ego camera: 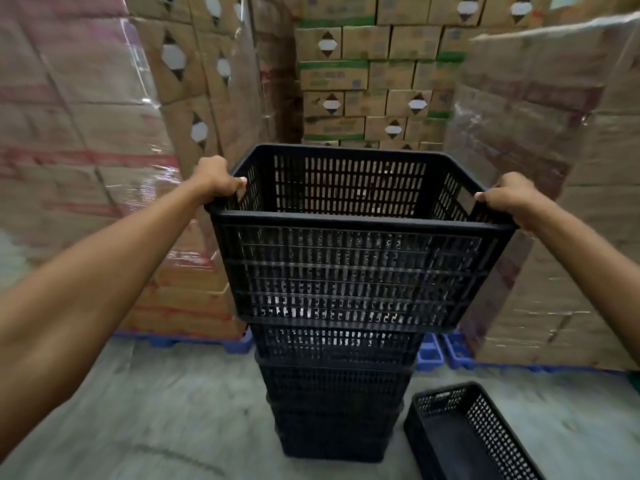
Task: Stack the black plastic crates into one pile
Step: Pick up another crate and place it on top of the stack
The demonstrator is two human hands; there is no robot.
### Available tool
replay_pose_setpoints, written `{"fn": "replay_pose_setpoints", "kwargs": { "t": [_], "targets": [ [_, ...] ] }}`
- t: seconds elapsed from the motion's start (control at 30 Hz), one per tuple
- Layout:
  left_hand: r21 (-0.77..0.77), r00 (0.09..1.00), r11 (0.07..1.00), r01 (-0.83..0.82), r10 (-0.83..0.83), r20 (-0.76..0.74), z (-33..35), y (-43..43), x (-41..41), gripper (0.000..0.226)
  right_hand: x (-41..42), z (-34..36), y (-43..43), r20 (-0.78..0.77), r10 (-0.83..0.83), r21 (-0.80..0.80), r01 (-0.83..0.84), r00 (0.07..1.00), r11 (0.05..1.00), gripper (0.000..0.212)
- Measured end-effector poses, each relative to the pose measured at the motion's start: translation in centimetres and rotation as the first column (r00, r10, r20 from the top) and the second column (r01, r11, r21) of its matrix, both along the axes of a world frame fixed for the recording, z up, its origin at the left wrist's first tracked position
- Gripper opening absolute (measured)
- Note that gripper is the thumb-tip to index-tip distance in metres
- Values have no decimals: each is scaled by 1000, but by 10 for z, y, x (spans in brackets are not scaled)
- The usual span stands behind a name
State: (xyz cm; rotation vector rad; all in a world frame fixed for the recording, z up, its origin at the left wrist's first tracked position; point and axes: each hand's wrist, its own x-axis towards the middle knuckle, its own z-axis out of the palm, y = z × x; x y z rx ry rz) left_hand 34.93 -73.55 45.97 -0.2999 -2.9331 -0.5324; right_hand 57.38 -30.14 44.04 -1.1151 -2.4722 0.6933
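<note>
Both hands on it: left hand (pixel 216 180) and right hand (pixel 509 197) have fingers curled over the side rims of a black slotted crate (pixel 353 271), held atop the pile (pixel 334 403). Another crate (pixel 464 434) sits on the floor (pixel 156 410) right.

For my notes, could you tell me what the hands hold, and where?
Both hands, left and right, grip the top crate by its side rims.

Dim, even light; glare on shrink wrap (pixel 145 181), edges blurred w/ fisheye bend.
</note>
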Motion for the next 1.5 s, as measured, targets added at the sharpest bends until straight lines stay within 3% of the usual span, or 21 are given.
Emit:
{"fn": "replay_pose_setpoints", "kwargs": {
  "t": [0.13,0.5,0.93,1.5],
  "targets": [
    [-22,999,1000,-12,13,32,-21,-8,-18,53,-14,-3,-11,46,2,66,-5,999,998,35],
    [-45,999,999,-31,32,27,-37,-7,-71,50,-55,-3,-10,146,38,116,-55,989,992,27],
    [-86,999,996,-38,36,-26,-39,13,-109,50,-95,-6,16,91,9,136,-22,996,990,44],
    [-130,997,990,-48,39,-69,-40,18,-107,47,-91,-8,-3,61,-30,195,18,998,981,39]
  ]
}}
